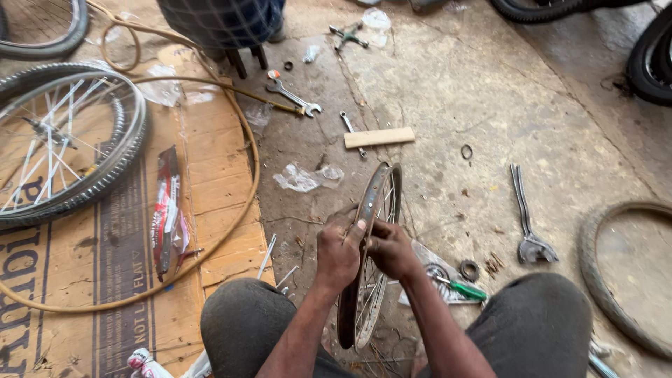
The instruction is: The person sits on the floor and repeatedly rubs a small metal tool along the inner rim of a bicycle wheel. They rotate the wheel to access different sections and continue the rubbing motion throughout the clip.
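We see both hands gripping the bare wheel rim [371, 238], upright on the floor between our knees: left hand [339, 250] clenched over its edge, right hand [392, 248] pinching beside it. Rim looks stiff, light; spokes seem bendable, so hold the edge.

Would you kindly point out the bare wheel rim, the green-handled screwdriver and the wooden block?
bare wheel rim [379, 183], head view, upper rim edge.
green-handled screwdriver [467, 290], head view, its green handle.
wooden block [379, 137], head view, its middle.
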